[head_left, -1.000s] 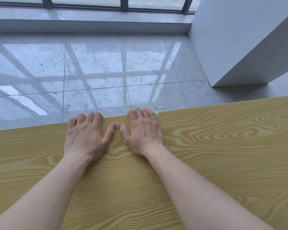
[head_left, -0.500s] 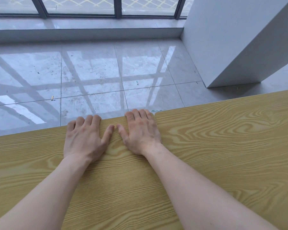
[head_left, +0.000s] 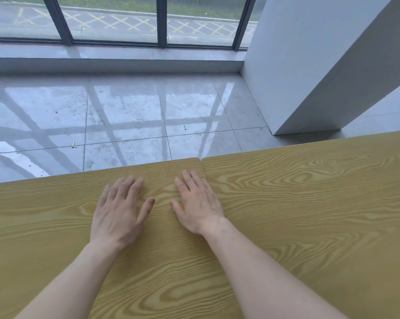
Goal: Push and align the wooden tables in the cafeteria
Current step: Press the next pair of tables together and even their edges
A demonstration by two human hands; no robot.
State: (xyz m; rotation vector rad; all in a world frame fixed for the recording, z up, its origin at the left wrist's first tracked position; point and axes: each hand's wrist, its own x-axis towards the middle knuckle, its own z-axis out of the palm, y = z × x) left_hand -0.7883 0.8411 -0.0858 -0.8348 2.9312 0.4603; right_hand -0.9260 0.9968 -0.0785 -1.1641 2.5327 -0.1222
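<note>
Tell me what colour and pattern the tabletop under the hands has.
Light yellowish tan with swirling wood-grain lines, clear on the tabletop in the head view.

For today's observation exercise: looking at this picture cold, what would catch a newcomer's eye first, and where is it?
First, the two bare hands, left hand and right hand, lying flat and open, side by side on the left wooden table. Next, the seam just right of the right hand, where it meets the right wooden table, far edges about level. Beyond them lie the glossy tiled floor, a grey pillar at right, and the windows.

Matt wood-grain tables (head_left: 286, 203); glossy tiled floor (head_left: 125, 111)
</note>
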